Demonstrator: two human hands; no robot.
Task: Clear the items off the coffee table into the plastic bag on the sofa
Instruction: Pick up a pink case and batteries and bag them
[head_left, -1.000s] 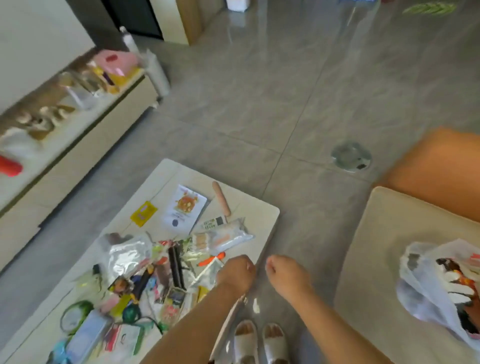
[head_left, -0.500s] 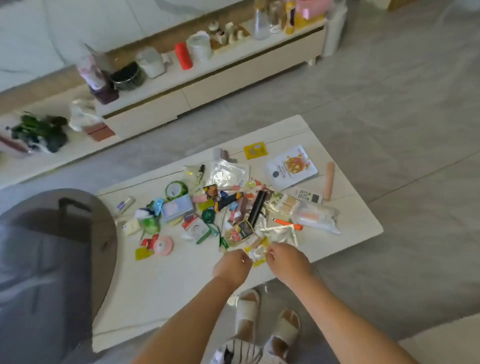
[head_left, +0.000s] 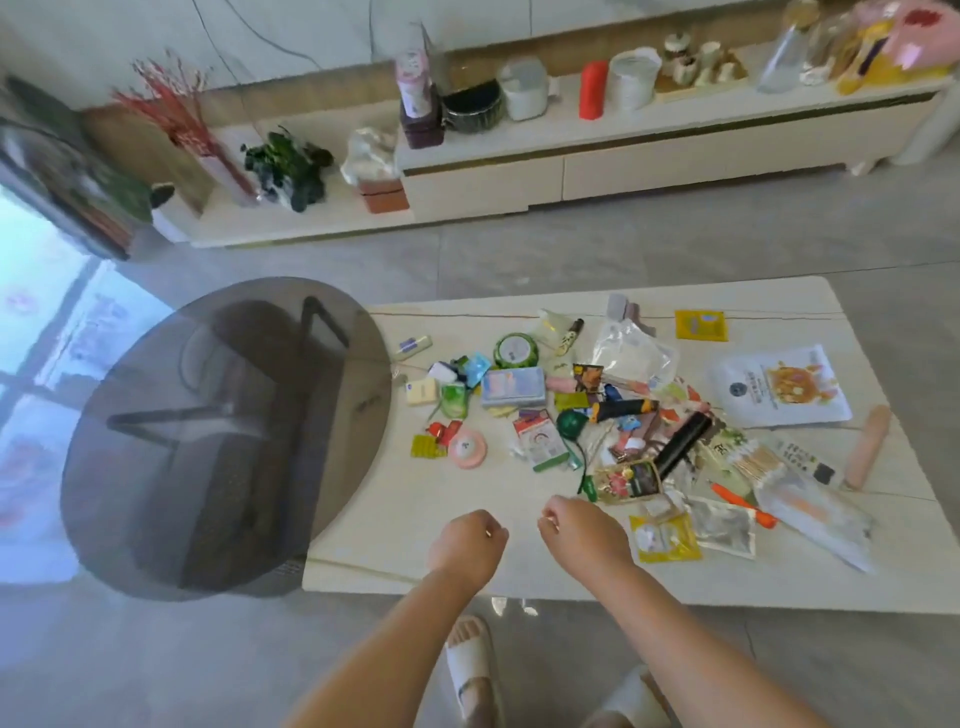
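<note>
Both hands have drifted left of the pile; left hand (head_left: 467, 540) and right hand (head_left: 584, 535) hover curled, grip empty. Yellow sachet (head_left: 665, 538) lies on the desk (head_left: 395, 509) beside the right hand: light, slippery, best pinched by an edge.

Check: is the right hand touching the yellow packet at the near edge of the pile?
Apart. The head view shows bare white tabletop between the right hand and the yellow packet; curled fingers hold nothing visible.
</note>
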